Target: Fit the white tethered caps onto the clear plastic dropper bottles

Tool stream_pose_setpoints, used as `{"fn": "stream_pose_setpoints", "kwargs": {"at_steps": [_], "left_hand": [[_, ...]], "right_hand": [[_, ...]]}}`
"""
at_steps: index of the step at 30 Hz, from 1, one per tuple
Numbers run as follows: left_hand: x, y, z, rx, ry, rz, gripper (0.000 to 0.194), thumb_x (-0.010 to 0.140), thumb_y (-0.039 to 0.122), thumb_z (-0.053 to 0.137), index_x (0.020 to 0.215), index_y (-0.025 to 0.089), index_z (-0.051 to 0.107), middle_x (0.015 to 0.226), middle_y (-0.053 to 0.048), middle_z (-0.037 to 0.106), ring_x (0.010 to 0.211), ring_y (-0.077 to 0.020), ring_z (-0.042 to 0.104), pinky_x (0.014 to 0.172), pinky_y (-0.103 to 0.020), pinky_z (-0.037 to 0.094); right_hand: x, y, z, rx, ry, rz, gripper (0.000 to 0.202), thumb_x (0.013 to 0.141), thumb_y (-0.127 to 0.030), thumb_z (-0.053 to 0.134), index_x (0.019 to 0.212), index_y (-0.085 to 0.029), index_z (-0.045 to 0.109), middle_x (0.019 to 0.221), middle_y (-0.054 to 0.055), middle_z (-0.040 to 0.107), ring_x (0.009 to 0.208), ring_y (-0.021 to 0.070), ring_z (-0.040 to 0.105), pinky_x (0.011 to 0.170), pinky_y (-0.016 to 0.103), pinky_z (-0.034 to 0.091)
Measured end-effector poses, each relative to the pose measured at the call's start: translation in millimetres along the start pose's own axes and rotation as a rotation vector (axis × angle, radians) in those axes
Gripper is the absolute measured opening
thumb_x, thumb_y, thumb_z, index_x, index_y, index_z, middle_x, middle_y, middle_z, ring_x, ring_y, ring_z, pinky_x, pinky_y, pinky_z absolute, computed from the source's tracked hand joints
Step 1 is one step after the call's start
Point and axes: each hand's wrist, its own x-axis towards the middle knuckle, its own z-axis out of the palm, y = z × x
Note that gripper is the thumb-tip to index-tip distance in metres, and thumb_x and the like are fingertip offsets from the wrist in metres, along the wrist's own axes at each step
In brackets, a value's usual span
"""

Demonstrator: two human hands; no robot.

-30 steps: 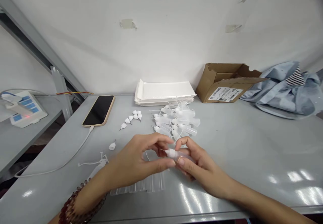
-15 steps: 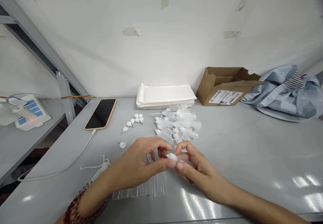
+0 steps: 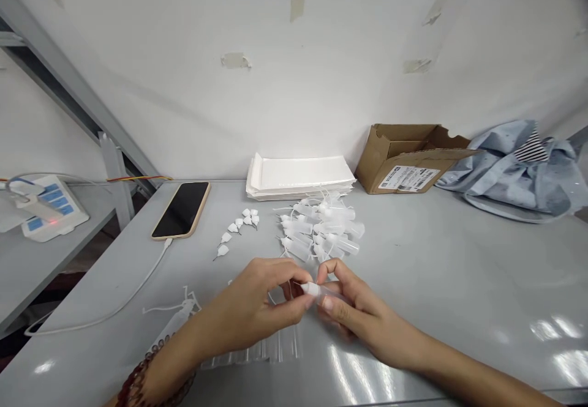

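A small translucent squeeze bottle [image 3: 334, 293] with a white needle-tip cap [image 3: 310, 289] lies level between my hands, its thin needle pointing left. My right hand [image 3: 356, 309] is wrapped around the bottle body. My left hand [image 3: 271, 297] pinches the white cap between thumb and fingers. Beyond them lies a heap of similar capped bottles [image 3: 321, 226], with needles and thin straps. Several loose white needle caps [image 3: 236, 223] form a curved line to the left of the heap. Clear bottles [image 3: 257, 353] lie in a row below my left hand, partly hidden. Another strapped bottle [image 3: 177, 321] is beside my left forearm.
A phone [image 3: 181, 210] on a white charging cable [image 3: 133, 294] lies at the left. Stacked white trays [image 3: 303, 174] and an open cardboard box [image 3: 404, 162] stand against the wall. Light-blue fabric [image 3: 509, 174] lies at the back right. A power strip [image 3: 55, 208] is at far left.
My left thumb and fingers have closed onto the bottle's cap. The nearest loose needle cap has rolled away from me, closer to the others, and turned. The view has shifted slightly.
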Motion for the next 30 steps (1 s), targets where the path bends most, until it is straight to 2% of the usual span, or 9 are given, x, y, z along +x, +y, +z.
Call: {"fn": "stream_pose_setpoints", "kwargs": {"at_steps": [2,5,7,13,16,19,22,26,30], "left_hand": [[0.7,-0.4,2.2,-0.036,-0.007,-0.059,0.014,0.086,0.033,0.056,0.088,0.020,0.063,0.078,0.001,0.063,0.071,-0.0126,0.058,0.058,-0.021,0.041],[1.3,-1.3,6.2,-0.054,-0.049,-0.142,0.033,0.091,0.043,0.046,0.072,0.018,0.057,0.060,0.003,0.056,0.056,-0.0108,0.051,0.049,-0.021,0.036],[1.0,-1.5,7.8,-0.030,-0.054,-0.144,0.040,0.093,0.042,0.042,0.064,0.017,0.052,0.053,0.004,0.051,0.049,-0.0093,0.046,0.049,-0.022,0.034],[-1.4,0.5,5.2,-0.105,-0.080,-0.062,0.024,0.093,0.036,0.047,0.089,0.018,0.061,0.064,0.004,0.059,0.060,-0.0095,0.057,0.056,-0.019,0.042],[-0.5,0.0,4.7,-0.155,-0.075,-0.129,0.025,0.091,0.040,0.049,0.090,0.018,0.062,0.063,0.004,0.058,0.058,-0.0100,0.060,0.056,-0.019,0.043],[0.1,-0.9,5.8,-0.160,-0.070,-0.226,0.038,0.090,0.049,0.046,0.072,0.017,0.057,0.054,0.004,0.053,0.049,-0.0096,0.056,0.048,-0.019,0.039],[-1.0,-0.3,6.5,-0.104,-0.094,-0.239,0.044,0.091,0.048,0.044,0.060,0.017,0.049,0.045,0.005,0.048,0.042,-0.0080,0.048,0.044,-0.019,0.033],[-2.4,2.5,5.1,-0.094,-0.114,-0.199,0.032,0.090,0.040,0.048,0.069,0.017,0.057,0.050,0.004,0.055,0.047,-0.0082,0.049,0.045,-0.018,0.033],[-2.7,4.7,3.4,-0.057,-0.085,-0.079,0.022,0.088,0.031,0.051,0.072,0.018,0.057,0.057,0.003,0.058,0.056,-0.0091,0.052,0.049,-0.017,0.036]], "right_hand": [[-0.9,-0.1,1.0,-0.047,0.023,-0.019,0.023,0.095,-0.045,0.045,0.100,-0.026,0.034,0.069,-0.008,0.035,0.054,0.0079,0.025,0.049,0.020,0.024],[-2.4,-1.1,3.8,-0.246,0.092,-0.127,0.015,0.097,-0.038,0.044,0.099,-0.026,0.035,0.071,-0.007,0.035,0.059,0.0093,0.030,0.056,0.022,0.029],[-2.7,-1.8,4.9,-0.348,0.123,-0.169,0.012,0.097,-0.034,0.044,0.098,-0.025,0.036,0.071,-0.007,0.036,0.063,0.0105,0.035,0.063,0.024,0.033],[0.2,-3.9,2.0,-0.095,-0.005,-0.110,0.016,0.098,-0.038,0.042,0.100,-0.025,0.033,0.080,-0.003,0.054,0.076,0.0121,0.049,0.077,0.030,0.039],[-0.1,-4.3,0.7,-0.146,0.001,-0.104,0.016,0.097,-0.038,0.041,0.098,-0.025,0.032,0.078,-0.004,0.052,0.071,0.0119,0.047,0.075,0.030,0.038],[-2.6,-2.3,1.0,-0.412,0.096,-0.120,0.013,0.096,-0.034,0.043,0.098,-0.026,0.033,0.075,-0.005,0.047,0.063,0.0121,0.039,0.066,0.028,0.035],[-4.9,0.5,1.9,-0.581,0.111,-0.125,0.013,0.094,-0.032,0.043,0.099,-0.026,0.033,0.076,-0.004,0.045,0.061,0.0127,0.037,0.061,0.027,0.032],[-5.8,-1.5,2.0,-0.531,0.067,-0.104,0.012,0.094,-0.031,0.043,0.098,-0.025,0.033,0.074,-0.004,0.045,0.063,0.0131,0.038,0.064,0.028,0.035],[-6.6,-8.1,1.5,-0.320,-0.031,-0.069,0.012,0.097,-0.033,0.041,0.098,-0.025,0.031,0.083,-0.003,0.052,0.072,0.0124,0.042,0.074,0.029,0.038]]}}
